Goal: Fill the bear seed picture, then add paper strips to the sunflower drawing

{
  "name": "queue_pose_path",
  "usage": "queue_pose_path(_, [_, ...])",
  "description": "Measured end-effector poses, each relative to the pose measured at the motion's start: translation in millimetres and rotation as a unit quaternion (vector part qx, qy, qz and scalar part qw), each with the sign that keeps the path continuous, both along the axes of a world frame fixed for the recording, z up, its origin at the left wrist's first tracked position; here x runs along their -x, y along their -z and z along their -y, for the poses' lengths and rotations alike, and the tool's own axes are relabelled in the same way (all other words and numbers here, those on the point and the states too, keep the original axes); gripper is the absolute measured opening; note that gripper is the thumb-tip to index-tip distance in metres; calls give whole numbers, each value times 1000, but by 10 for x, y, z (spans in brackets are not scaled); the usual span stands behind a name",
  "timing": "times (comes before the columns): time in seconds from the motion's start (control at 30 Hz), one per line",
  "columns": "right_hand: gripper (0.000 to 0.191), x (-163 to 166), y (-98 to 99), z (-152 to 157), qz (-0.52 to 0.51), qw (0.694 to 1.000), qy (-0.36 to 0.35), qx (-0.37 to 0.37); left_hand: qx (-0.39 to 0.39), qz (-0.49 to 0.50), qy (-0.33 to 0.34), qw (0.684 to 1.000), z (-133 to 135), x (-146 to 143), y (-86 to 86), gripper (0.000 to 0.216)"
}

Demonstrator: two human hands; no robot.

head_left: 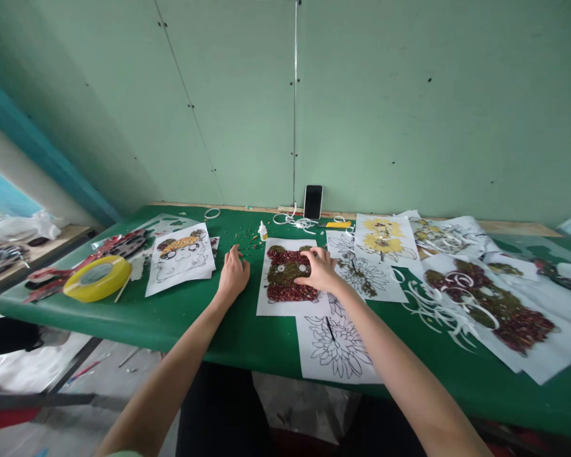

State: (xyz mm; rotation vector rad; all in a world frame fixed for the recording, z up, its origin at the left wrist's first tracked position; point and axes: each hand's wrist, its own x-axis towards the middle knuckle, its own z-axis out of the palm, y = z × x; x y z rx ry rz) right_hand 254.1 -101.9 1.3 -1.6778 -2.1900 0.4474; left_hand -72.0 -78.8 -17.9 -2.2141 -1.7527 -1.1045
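On the green table lies a white sheet with a bear picture (292, 273), filled in with dark red and olive-green bits and two pale eyes. My right hand (318, 270) rests on the right side of this bear, thumb and fingers apart, pressing on its surface. Left of the sheet, my left hand (235, 274) lies on the table with loosely bent fingers and nothing visible in it. Just behind the sheet stands a small white glue bottle (263, 231) with a yellow label. Small loose crumbs (250, 237) are scattered near it.
Left are a hamster drawing (183, 260), a yellow tape roll (98, 278) and red-grey scraps (118, 246). Flower drawings (337, 346), yellow flower sheet (385, 236), white paper strips (433, 311) and another bear picture (509, 311) lie right. A phone (313, 202) leans against the wall near a yellow cutter (337, 225).
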Motion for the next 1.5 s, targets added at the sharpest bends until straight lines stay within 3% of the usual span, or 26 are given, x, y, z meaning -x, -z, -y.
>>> queue_pose_path(0.27, [76,36,9,27,-13,1000,8,-16,-2,0,-4,1000,-12,1,8,54])
queue_pose_path(0.67, [93,95,96,-6,-14,999,5,-50,21,-5,-13,1000,0,0,-12,49])
queue_pose_path(0.93, [59,37,111,-41,-15,998,29,-52,19,-12,-8,1000,-7,20,-5,47])
queue_pose_path(1.2, [63,-18,100,-58,-7,999,21,-38,25,-13,-9,1000,-2,15,-15,45])
queue_pose_path(1.5, [53,7,109,-71,-28,998,34,-47,36,-7,-17,999,9,6,-30,44])
